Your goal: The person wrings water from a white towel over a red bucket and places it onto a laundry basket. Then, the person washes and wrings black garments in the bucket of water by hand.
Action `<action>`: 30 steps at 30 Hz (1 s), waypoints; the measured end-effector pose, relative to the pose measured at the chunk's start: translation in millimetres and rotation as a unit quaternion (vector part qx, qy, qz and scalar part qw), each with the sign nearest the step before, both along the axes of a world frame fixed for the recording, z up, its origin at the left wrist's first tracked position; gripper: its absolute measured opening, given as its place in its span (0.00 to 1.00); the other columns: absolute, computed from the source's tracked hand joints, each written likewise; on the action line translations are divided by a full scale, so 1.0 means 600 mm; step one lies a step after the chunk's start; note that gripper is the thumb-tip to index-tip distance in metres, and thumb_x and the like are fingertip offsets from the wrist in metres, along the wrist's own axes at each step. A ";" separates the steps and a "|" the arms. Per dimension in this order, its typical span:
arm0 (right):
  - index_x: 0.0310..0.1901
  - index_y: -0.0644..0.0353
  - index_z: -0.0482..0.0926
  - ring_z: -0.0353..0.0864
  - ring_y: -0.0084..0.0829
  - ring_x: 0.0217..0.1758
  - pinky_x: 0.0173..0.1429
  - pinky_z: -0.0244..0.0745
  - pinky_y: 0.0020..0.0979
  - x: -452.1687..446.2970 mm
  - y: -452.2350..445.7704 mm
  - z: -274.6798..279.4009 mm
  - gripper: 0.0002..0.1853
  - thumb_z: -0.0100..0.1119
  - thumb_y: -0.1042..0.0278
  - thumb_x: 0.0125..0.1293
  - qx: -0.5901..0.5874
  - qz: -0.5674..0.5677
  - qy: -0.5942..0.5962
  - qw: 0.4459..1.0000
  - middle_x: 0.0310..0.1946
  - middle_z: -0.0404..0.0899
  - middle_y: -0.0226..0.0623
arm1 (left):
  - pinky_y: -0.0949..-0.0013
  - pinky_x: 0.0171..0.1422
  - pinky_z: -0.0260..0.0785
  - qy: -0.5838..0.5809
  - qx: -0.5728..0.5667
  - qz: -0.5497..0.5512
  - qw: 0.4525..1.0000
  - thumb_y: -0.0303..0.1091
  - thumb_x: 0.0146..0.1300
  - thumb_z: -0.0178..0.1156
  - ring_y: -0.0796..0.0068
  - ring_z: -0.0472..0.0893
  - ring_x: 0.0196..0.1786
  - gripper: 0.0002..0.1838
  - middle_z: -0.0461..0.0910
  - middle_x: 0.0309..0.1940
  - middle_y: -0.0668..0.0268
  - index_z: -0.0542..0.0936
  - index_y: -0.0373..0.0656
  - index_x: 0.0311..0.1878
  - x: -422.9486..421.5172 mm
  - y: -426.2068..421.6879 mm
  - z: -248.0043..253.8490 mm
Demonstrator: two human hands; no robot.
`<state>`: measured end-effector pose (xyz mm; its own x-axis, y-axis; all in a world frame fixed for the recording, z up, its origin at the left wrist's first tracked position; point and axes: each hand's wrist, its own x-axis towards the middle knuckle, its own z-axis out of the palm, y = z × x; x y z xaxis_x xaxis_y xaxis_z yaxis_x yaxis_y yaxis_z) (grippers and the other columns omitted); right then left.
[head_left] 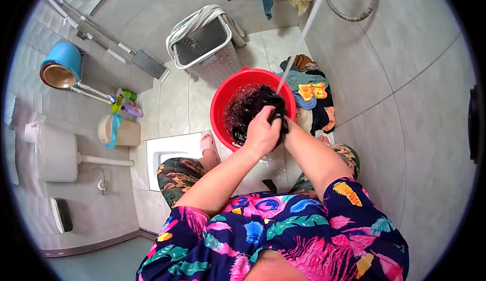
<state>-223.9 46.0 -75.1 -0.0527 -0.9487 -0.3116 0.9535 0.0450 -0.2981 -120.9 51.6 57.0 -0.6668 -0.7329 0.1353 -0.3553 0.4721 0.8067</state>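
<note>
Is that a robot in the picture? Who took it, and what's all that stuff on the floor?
No robot here! These are a person's own two bare hands. There is just one picture, and it comes from a camera worn on the person's head, looking down. That's why you see their shirt at the bottom.

The left hand grips a wet black cloth over a red tub. The right hand is at the cloth too, but mostly hidden. A thin stream, which looks like water, comes down onto it.

On the tiled floor stand the tub and a gray basket, with a pile of clothes to the tub's right.
</note>
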 end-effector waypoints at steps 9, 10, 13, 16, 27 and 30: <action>0.49 0.66 0.76 0.79 0.40 0.43 0.50 0.73 0.39 0.020 -0.031 0.018 0.21 0.52 0.58 0.61 0.241 -0.158 0.260 0.922 0.40 0.80 0.47 | 0.47 0.52 0.70 -0.279 -0.061 0.133 0.949 0.41 0.61 0.55 0.42 0.80 0.45 0.19 0.81 0.39 0.43 0.73 0.37 0.49 0.009 -0.235 -0.132; 0.50 0.67 0.75 0.79 0.39 0.43 0.50 0.73 0.39 0.026 -0.016 0.060 0.23 0.54 0.57 0.58 0.265 -0.137 0.350 0.888 0.41 0.80 0.48 | 0.47 0.52 0.70 -0.312 -0.054 0.131 0.939 0.42 0.61 0.56 0.43 0.80 0.45 0.20 0.81 0.39 0.44 0.72 0.36 0.50 0.021 -0.274 -0.168; 0.57 0.65 0.73 0.78 0.40 0.49 0.51 0.72 0.42 0.031 -0.035 -0.007 0.29 0.53 0.49 0.63 0.297 -0.058 0.322 0.897 0.50 0.78 0.49 | 0.47 0.52 0.70 -0.231 -0.126 0.106 0.959 0.36 0.60 0.58 0.44 0.79 0.47 0.19 0.78 0.43 0.46 0.72 0.42 0.54 0.028 -0.288 -0.193; 0.59 0.63 0.72 0.77 0.44 0.55 0.51 0.74 0.48 0.004 -0.011 0.066 0.28 0.49 0.50 0.66 0.400 0.081 0.284 0.868 0.54 0.76 0.51 | 0.50 0.54 0.69 -0.201 -0.192 -0.026 0.960 0.27 0.56 0.59 0.45 0.75 0.51 0.26 0.72 0.53 0.53 0.70 0.49 0.61 0.018 -0.244 -0.211; 0.61 0.57 0.69 0.71 0.40 0.56 0.48 0.74 0.43 0.017 -0.017 0.013 0.24 0.49 0.56 0.67 0.339 0.153 0.362 0.855 0.58 0.70 0.44 | 0.50 0.65 0.67 -0.517 -0.173 -0.215 0.810 0.45 0.59 0.58 0.47 0.58 0.73 0.36 0.51 0.74 0.57 0.61 0.64 0.71 -0.057 -0.189 -0.412; 0.59 0.59 0.70 0.72 0.38 0.52 0.49 0.74 0.44 0.019 -0.019 0.003 0.23 0.50 0.55 0.67 0.316 0.142 0.321 0.881 0.52 0.72 0.41 | 0.52 0.66 0.65 -0.516 -0.090 -0.194 0.830 0.44 0.59 0.56 0.51 0.64 0.69 0.32 0.59 0.70 0.57 0.64 0.59 0.70 -0.063 -0.221 -0.430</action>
<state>-212.2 34.9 -73.3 -0.1986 -0.5991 -0.7756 0.5213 0.6056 -0.6013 -158.6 -81.0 -201.0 -0.6773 -0.4662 -0.5691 -0.6057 0.7924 0.0718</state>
